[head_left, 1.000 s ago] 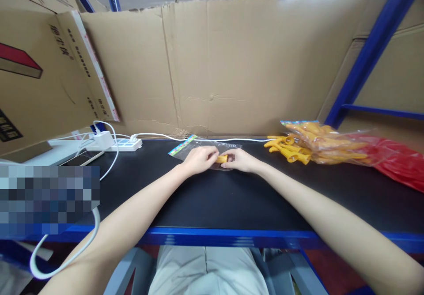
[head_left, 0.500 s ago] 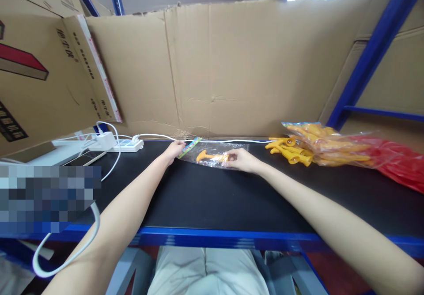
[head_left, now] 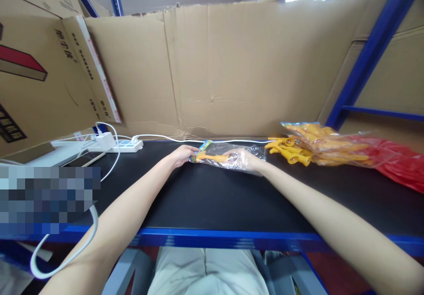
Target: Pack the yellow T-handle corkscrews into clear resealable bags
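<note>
A clear plastic bag [head_left: 220,166] with a coloured printed header [head_left: 204,145] lies above the black tabletop in front of me. My left hand [head_left: 183,154] is closed on the header end. An orange plastic piece [head_left: 215,157], T-shaped at its left end in the earlier view, is inside the bag. Clear film covers my right hand [head_left: 243,157], which appears to reach into the bag from the right. Its fingers are closed around the right end of the orange piece. The fingertips are partly hidden by the film's glare.
Loose yellow funnel-ended plastic pieces [head_left: 293,152] lie at the right. Beside them are a bag of orange pieces [head_left: 334,144] and red plastic material [head_left: 394,158]. A white power strip [head_left: 130,145] with cables stands at the left. Cardboard [head_left: 232,74] walls the back.
My right hand has moved deeper along the bag, and film now covers it to the wrist. The orange piece lies nearer the header. My left hand and the header have shifted right.
</note>
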A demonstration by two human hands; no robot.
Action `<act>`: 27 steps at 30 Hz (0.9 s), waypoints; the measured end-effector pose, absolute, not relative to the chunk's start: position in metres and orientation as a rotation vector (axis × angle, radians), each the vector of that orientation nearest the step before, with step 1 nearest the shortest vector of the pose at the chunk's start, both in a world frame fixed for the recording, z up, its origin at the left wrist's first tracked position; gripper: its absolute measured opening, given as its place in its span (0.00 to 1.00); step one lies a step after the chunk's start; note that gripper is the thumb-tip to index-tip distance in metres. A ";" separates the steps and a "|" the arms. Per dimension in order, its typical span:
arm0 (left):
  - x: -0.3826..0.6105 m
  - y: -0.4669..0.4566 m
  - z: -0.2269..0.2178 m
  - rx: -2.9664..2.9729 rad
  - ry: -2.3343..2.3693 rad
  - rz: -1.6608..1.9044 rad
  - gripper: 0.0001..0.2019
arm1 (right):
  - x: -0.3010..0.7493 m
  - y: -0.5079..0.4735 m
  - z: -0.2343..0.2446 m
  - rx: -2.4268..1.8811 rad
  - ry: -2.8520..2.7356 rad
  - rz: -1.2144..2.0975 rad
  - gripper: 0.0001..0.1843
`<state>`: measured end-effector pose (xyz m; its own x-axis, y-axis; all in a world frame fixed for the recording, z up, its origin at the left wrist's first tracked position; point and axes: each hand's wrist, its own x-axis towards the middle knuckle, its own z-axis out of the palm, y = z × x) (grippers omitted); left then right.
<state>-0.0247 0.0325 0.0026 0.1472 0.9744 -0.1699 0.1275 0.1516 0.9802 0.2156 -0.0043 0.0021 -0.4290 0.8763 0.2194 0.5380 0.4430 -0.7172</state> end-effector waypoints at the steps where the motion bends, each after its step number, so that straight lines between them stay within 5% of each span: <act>1: -0.025 0.033 0.003 1.238 1.258 0.920 0.18 | 0.216 -0.005 0.003 -1.172 -2.109 0.773 0.19; 11: -0.026 0.037 -0.001 1.402 1.388 0.884 0.19 | 0.219 -0.003 0.006 -1.124 -2.078 0.893 0.17; 17: -0.027 0.040 -0.012 2.218 1.646 0.888 0.16 | 0.216 -0.006 0.004 -1.140 -2.115 0.978 0.20; 27: -0.011 0.024 -0.013 2.653 1.189 0.650 0.20 | 0.215 -0.013 0.009 -1.061 -2.141 1.011 0.19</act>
